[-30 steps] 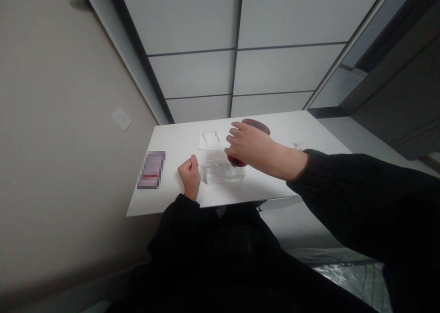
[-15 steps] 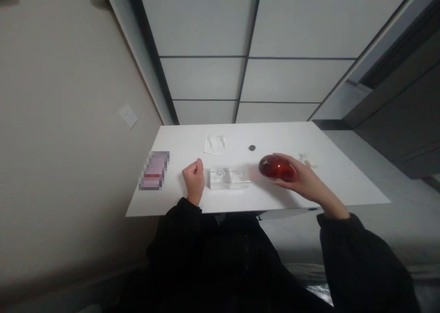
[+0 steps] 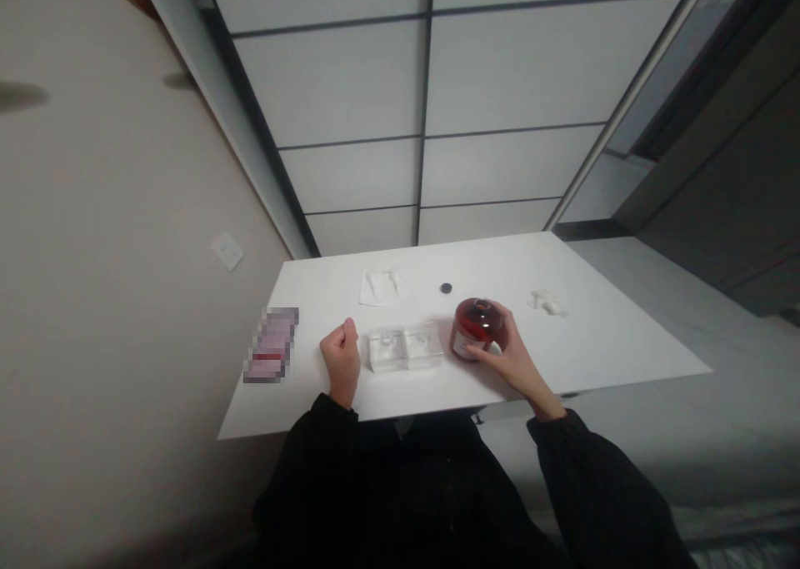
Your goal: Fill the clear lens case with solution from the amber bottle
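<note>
My right hand is wrapped round a dark red glass bottle with a pale label and an open neck. The bottle is upright at the table, its base beside a clear two-part container with a small round object visible in each part. To the left of that container, my left hand is curled into a fist with the thumb on top; nothing shows in it. A small dark round cap lies behind the bottle.
The white table also bears a white sheet with two small white pieces, crumpled white bits at the right, and a blurred-out pink item at the left. A wall stands on the left, a panelled partition behind.
My right hand has brought the bottle from a tilted, lying position to upright, and nearer the clear container. The left fist looks the same; the whole view has shifted a little.
</note>
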`<state>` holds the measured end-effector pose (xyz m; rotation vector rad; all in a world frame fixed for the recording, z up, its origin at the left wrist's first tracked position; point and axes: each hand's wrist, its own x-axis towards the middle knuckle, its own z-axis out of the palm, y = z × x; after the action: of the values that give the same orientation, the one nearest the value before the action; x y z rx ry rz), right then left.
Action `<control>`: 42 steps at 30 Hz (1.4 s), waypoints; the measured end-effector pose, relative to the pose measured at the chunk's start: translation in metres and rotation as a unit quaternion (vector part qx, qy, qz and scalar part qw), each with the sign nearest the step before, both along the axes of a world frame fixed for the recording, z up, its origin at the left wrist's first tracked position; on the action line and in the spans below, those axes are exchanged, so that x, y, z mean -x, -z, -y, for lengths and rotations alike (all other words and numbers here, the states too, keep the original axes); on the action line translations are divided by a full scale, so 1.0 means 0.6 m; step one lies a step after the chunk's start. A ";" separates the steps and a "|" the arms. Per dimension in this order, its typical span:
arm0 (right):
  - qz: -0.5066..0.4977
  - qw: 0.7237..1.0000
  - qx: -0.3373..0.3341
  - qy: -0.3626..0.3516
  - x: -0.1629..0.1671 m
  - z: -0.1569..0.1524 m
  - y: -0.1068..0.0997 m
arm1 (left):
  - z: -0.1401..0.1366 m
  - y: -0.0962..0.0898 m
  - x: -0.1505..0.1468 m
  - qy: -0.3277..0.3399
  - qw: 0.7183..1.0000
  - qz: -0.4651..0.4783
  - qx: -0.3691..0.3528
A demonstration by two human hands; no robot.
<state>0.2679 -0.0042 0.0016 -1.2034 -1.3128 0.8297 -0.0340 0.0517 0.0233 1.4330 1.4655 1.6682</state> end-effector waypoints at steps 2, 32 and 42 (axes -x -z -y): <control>-0.006 1.000 0.001 -0.006 0.004 -0.004 0.001 | 0.000 0.000 0.000 -0.002 1.000 -0.003 0.000; -0.106 0.974 -0.019 0.199 -0.040 -0.013 0.026 | 0.001 0.002 0.001 -0.005 1.000 0.004 0.008; -0.031 0.994 0.053 0.092 -0.046 -0.015 -0.002 | 0.004 -0.002 -0.001 -0.001 1.000 0.009 0.008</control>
<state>0.2958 0.0046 0.0031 -1.3495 -1.1004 0.8049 -0.0337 0.0494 0.0244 1.4055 1.4670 1.6625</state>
